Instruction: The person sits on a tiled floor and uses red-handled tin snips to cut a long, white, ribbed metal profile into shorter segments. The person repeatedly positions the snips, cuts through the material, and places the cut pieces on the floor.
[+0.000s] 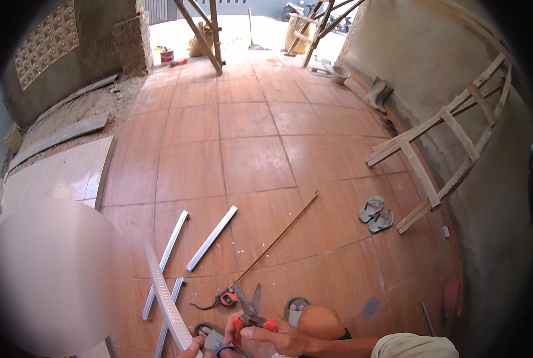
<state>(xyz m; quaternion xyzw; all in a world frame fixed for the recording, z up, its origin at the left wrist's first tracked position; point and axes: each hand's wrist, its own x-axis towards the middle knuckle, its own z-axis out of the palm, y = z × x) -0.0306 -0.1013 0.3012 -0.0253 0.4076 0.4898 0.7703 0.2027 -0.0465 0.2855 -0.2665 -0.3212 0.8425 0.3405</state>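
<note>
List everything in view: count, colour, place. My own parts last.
Metal strips: four, silver, three on floor, one held
Snips: one, red handles, bottom centre
Tape measure: one, orange, floor
Loose sandals: one pair, greyish, right floor
Wooden frame: one, brown, right wall
Boots: apparently two, grey, far right
Basin: one, grey, near boots
Sacks: two, tan, far end
Wooden legs: several, brown, far end
Can: one, red, far left
Slabs: count unclear, pale, left
Floor tiles: many, reddish, centre
Feet: two, sandalled, bottom
Left hand: one, bare, on strip
Right hand: one, bare, holding snips

Right fingers (259,335) hold snips (251,316) (blades parted).
</note>
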